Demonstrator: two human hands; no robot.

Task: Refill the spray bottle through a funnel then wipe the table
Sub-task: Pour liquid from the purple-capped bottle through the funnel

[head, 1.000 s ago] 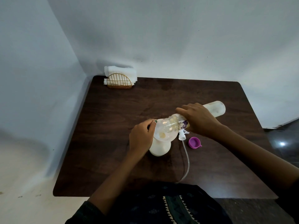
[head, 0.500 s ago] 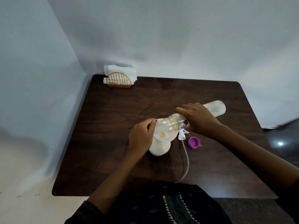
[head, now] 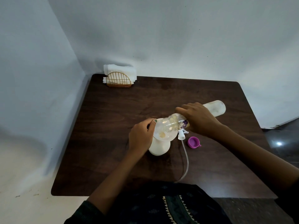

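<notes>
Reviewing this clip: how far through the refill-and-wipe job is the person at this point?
Done: the spray head with its tube and the purple cap lie on the table. In hand: the left hand holds the funnel on the spray bottle; the right hand tips the refill bottle into it. Left: refitting the spray head and wiping; the napkins sit in their holder.

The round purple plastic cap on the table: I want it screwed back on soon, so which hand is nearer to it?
Right. The right hand grips the tilted clear refill bottle just behind the purple cap; the left hand holds the translucent funnel, farther left.
</notes>
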